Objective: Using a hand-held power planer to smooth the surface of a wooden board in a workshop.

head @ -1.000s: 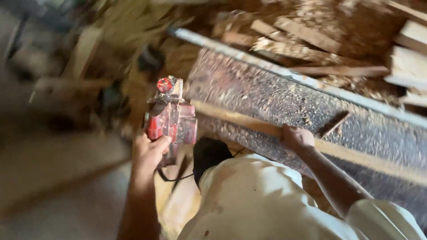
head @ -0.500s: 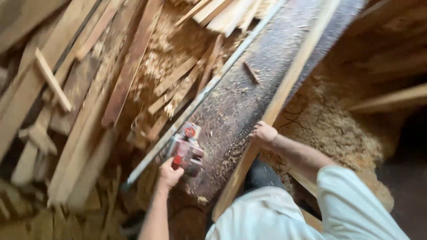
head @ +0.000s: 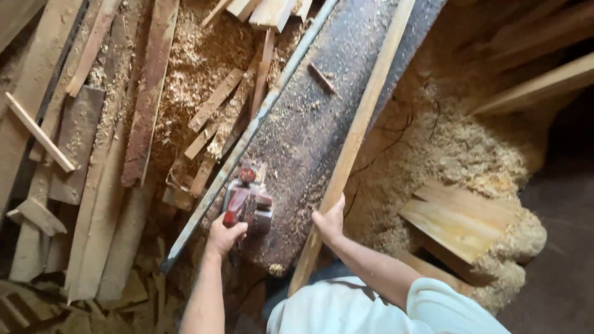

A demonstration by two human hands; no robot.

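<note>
Sawdust and scrap boards surround a dark bench [head: 309, 130]. Left hand [head: 224, 235] grips a red planer [head: 247, 203]. Right hand [head: 330, 222] clasps a long strip [head: 359, 133]

Scrap boards [head: 148, 93], sawdust pile [head: 458, 148], metal rail [head: 247, 136] nr bench.

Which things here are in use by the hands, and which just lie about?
In use: left hand gripping red power planer; right hand on long wooden strip; dusty workbench.

Lying about: scrap boards, sawdust heap, pale plank.
</note>
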